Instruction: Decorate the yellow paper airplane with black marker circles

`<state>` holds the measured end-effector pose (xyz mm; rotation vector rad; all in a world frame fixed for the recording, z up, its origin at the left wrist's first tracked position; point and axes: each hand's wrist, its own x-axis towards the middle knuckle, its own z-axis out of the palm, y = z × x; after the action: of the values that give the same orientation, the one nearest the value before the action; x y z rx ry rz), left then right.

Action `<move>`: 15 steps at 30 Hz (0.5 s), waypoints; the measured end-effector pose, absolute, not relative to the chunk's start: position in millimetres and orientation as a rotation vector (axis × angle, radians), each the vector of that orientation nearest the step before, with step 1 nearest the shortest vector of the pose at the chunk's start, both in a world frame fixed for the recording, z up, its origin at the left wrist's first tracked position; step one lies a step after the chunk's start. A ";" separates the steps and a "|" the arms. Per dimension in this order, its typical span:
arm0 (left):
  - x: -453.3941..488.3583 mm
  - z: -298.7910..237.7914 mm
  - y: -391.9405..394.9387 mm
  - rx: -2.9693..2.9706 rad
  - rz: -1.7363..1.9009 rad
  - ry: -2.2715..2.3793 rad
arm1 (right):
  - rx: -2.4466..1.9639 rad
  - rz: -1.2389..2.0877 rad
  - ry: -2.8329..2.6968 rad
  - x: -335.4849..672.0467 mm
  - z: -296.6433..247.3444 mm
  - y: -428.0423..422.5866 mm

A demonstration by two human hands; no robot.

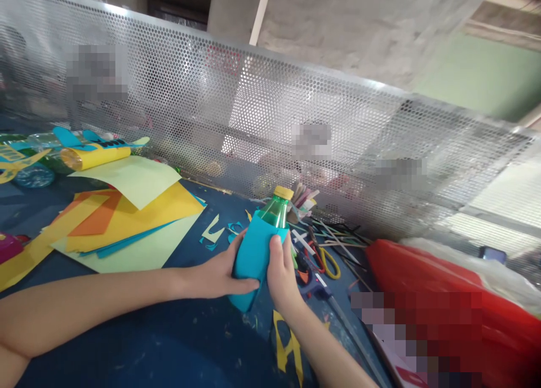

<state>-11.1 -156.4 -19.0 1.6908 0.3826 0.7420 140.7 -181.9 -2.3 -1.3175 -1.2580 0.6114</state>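
Note:
A green plastic bottle with a yellow cap leans over the blue table, wrapped in a teal paper sleeve. My left hand cups the sleeve from the left and below, fingers curled round it. My right hand grips the sleeve's right side, thumb pressed on the paper. Both hands hold the wrapped bottle above the table top.
Yellow, orange and pale green paper sheets lie at left. A paper-covered bottle plane sits at far left. Scissors, sticks and scraps lie right of the bottle. A red bag fills the right. A perforated metal screen backs the table.

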 end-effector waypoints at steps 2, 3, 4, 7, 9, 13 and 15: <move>-9.9 -20.4 -155.0 1.706 0.748 0.393 | -1.336 0.614 -1.220 139.4 0.0 -182.8; -9.2 -21.1 -154.3 1.708 0.749 0.400 | -1.344 0.625 -1.205 138.8 1.1 -183.2; -8.4 -21.7 -153.6 1.707 0.752 0.407 | -1.349 0.643 -1.192 138.1 2.1 -183.5; -6.0 -22.7 -152.0 1.697 0.768 0.411 | -1.347 0.693 -1.162 137.6 2.8 -182.8; -4.8 -22.6 -151.3 1.690 0.774 0.414 | -1.336 0.701 -1.138 138.8 0.2 -180.8; -5.1 -21.9 -150.0 1.680 0.747 0.450 | -1.307 0.688 -1.137 141.6 -6.8 -176.6; -6.5 -22.6 -148.7 1.667 0.735 0.473 | -1.236 0.670 -1.197 141.6 -5.2 -176.2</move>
<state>-6.5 -148.7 -22.6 1.6670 0.4728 0.7351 141.6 -176.2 -5.2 -1.2364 -1.1968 0.6695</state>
